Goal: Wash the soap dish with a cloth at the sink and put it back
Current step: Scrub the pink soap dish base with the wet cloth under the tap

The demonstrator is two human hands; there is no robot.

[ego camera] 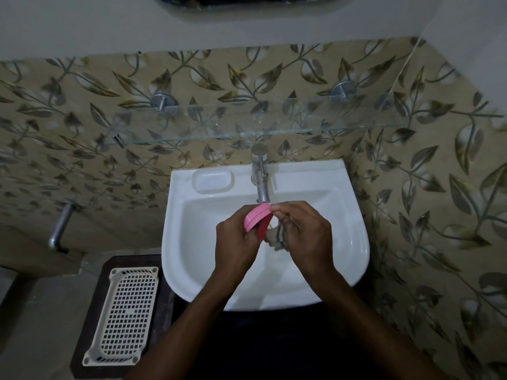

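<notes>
A pink soap dish [257, 216] with a red inner part is held on edge over the white sink [354, 242], just below the spout of the steel tap [261, 176]. My left hand [236, 238] grips its lower left side. My right hand [304, 231] pinches the dish's upper end with the fingertips and also holds a grey striped cloth [277, 237] bunched against the dish. No water stream is visible from the tap.
A moulded soap recess [213, 181] lies on the sink's back left rim. An empty glass shelf [247, 124] hangs above the tap. A cream perforated plastic tray [129, 314] rests on a dark stand left of the sink. A wall pipe [59, 229] sticks out at far left.
</notes>
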